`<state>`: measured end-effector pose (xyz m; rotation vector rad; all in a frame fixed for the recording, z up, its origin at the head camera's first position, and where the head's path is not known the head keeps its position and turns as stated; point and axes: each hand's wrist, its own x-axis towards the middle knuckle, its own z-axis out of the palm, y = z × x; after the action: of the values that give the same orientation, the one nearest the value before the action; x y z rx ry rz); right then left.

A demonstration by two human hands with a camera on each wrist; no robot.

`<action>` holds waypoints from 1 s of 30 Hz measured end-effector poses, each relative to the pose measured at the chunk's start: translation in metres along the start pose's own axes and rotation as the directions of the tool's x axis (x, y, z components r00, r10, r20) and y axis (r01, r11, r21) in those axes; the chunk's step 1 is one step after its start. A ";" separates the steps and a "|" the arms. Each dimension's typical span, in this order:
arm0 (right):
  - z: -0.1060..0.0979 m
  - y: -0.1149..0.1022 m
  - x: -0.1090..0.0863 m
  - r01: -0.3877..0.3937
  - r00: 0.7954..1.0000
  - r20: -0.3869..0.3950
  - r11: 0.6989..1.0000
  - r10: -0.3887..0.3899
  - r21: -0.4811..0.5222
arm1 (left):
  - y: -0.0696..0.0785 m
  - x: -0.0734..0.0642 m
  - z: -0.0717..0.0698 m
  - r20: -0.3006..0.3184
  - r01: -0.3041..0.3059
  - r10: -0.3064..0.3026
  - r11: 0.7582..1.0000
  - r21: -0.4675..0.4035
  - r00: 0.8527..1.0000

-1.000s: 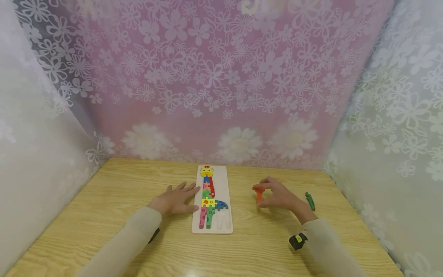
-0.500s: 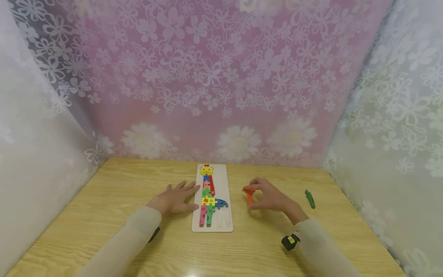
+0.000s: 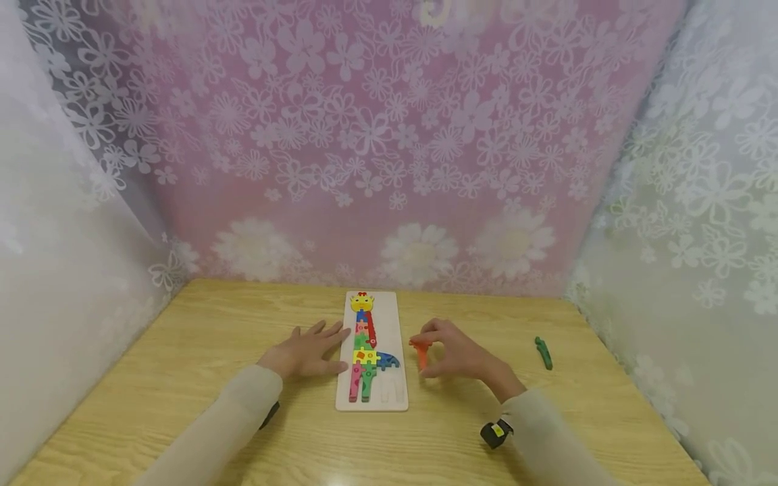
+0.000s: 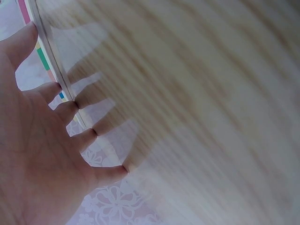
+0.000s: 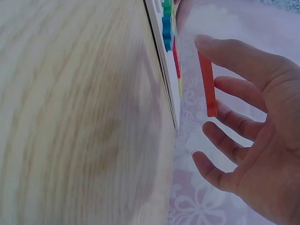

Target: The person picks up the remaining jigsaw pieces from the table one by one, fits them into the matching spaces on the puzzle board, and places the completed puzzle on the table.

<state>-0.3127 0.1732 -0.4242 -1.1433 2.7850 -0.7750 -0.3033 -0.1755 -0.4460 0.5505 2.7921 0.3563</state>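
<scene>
A white puzzle board (image 3: 392,324) lies on the table, filled along its left side with a colourful giraffe made of jigsaw pieces. Two pale leg-shaped recesses show under the blue piece (image 3: 387,360). My left hand (image 3: 304,352) rests with spread, straight fingers at the board's left edge; its fingertips (image 4: 77,104) touch down along that edge in the left wrist view. Just right of the board, my right hand (image 3: 458,352) pinches an orange puzzle piece (image 5: 207,84) between thumb and fingers, raised above the table in the right wrist view.
A green puzzle piece (image 3: 543,353) lies alone on the wooden table (image 3: 213,324) at the right. Flowered cloth (image 3: 389,148) hangs behind and at both sides of the table. A black wrist camera (image 3: 495,433) sits on the right wrist.
My right hand has carried the orange puzzle piece leftward, close to the board's right edge. The left hand has stayed in place against the board.
</scene>
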 end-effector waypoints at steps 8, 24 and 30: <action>0.000 -0.011 0.000 0.019 1.000 0.003 1.000 -0.019 -0.018 | 0.000 0.005 0.002 -0.016 -0.014 0.015 1.000 0.018 1.000; 0.005 -0.030 0.008 0.015 1.000 0.024 1.000 -0.014 -0.007 | -0.001 0.001 0.003 -0.014 -0.008 0.008 1.000 0.023 1.000; 0.008 -0.033 0.011 0.020 1.000 0.023 0.999 -0.019 -0.040 | 0.000 0.000 0.001 -0.009 -0.005 0.005 1.000 0.017 1.000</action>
<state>-0.2971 0.1424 -0.4140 -1.1794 2.7872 -0.7062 -0.3026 -0.1749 -0.4468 0.5607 2.8052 0.3375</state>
